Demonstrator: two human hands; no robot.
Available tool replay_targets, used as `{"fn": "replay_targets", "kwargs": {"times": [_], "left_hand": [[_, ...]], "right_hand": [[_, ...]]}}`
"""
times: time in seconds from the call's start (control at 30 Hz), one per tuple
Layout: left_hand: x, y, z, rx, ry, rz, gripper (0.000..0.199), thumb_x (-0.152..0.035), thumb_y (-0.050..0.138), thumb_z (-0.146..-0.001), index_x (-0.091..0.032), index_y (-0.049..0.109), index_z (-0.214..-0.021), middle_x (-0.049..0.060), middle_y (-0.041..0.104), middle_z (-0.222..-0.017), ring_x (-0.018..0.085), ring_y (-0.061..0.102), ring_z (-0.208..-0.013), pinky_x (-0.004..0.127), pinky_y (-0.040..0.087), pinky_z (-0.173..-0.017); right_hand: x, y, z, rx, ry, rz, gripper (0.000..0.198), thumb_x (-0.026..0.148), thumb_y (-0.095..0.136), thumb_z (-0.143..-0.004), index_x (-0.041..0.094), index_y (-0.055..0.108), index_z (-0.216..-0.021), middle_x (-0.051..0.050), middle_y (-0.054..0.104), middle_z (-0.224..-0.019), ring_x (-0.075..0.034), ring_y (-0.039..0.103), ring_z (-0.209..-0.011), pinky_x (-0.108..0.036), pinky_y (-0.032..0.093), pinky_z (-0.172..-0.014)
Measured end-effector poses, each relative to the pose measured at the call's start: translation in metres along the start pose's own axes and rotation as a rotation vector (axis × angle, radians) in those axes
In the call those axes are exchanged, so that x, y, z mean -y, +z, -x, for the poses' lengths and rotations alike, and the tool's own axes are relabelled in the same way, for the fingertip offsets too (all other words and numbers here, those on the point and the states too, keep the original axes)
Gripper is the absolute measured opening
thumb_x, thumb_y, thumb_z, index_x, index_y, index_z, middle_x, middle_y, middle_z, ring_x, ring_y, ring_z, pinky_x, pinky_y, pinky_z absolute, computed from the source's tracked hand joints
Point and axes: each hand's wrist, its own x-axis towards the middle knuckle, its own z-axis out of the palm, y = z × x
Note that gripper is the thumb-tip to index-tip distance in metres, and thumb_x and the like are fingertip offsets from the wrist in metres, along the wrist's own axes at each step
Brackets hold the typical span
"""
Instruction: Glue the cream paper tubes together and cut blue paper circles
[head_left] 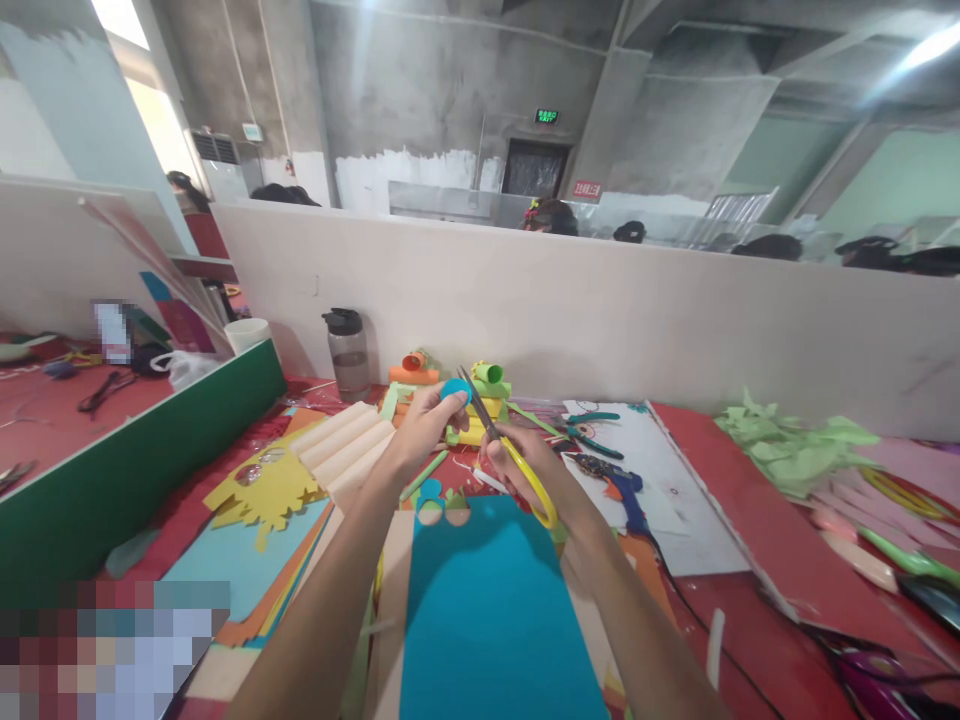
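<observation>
In the head view, my left hand (429, 422) pinches a small round piece of blue paper (453, 388) between thumb and fingers. My right hand (529, 460) is closed around yellow-handled scissors (526, 478). Their blades point up and to the left, close beside the blue piece; whether they touch it I cannot tell. Beneath both hands lies a large blue paper sheet (491, 600) on top of beige sheets. Small blue and beige paper discs (457, 511) rest at its far edge. Behind my hands are rolled tubes of orange, yellow and green paper (491, 373).
A glue gun (634, 500) with a cable and green-handled pliers (596, 440) lie on a white board to the right. Yellow cut paper (281, 490) and coloured sheets lie left. A water bottle (349, 355) stands by the white partition (600, 310); a green divider (150, 470) runs along the left.
</observation>
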Motion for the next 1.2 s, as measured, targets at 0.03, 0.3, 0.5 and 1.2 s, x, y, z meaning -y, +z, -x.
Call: {"fn": "replay_targets", "kwargs": {"times": [0.03, 0.3, 0.5, 1.2], "left_hand": [[0.0, 0.0, 0.0, 0.003, 0.007, 0.004, 0.032, -0.04, 0.059, -0.089, -0.018, 0.051, -0.068, -0.001, 0.056, -0.064, 0.011, 0.052, -0.06, 0.022, 0.042, -0.057], [0.0, -0.003, 0.0, 0.029, -0.022, -0.014, 0.031, -0.041, 0.058, -0.087, -0.018, 0.051, -0.068, -0.001, 0.057, -0.064, 0.011, 0.051, -0.059, 0.022, 0.042, -0.056], [-0.006, -0.006, 0.005, 0.046, -0.104, -0.063, 0.031, -0.045, 0.059, -0.086, -0.019, 0.055, -0.072, 0.0, 0.059, -0.068, 0.013, 0.054, -0.062, 0.022, 0.044, -0.057], [-0.009, -0.043, 0.007, 0.352, -0.167, -0.303, 0.028, -0.047, 0.076, -0.074, -0.02, 0.07, -0.068, -0.001, 0.053, -0.06, 0.014, 0.048, -0.056, 0.023, 0.044, -0.054]], "right_hand": [[-0.001, 0.001, 0.0, -0.01, 0.0, 0.0, 0.054, 0.073, 0.052, -0.089, 0.019, 0.057, -0.087, 0.004, 0.049, -0.057, -0.012, 0.045, -0.048, -0.023, 0.036, -0.047], [0.001, 0.0, 0.0, 0.007, 0.004, 0.002, 0.057, 0.074, 0.049, -0.089, 0.018, 0.058, -0.087, 0.003, 0.05, -0.058, -0.012, 0.047, -0.048, -0.023, 0.038, -0.047], [0.002, -0.003, 0.0, -0.006, 0.006, 0.016, 0.056, 0.074, 0.052, -0.088, 0.018, 0.058, -0.086, 0.003, 0.05, -0.06, -0.011, 0.046, -0.049, -0.022, 0.037, -0.046], [-0.044, -0.063, 0.03, 0.525, 0.476, 0.589, 0.038, 0.02, 0.074, -0.058, 0.026, 0.08, -0.095, 0.0, 0.074, -0.077, -0.023, 0.067, -0.068, -0.025, 0.041, -0.053]]}}
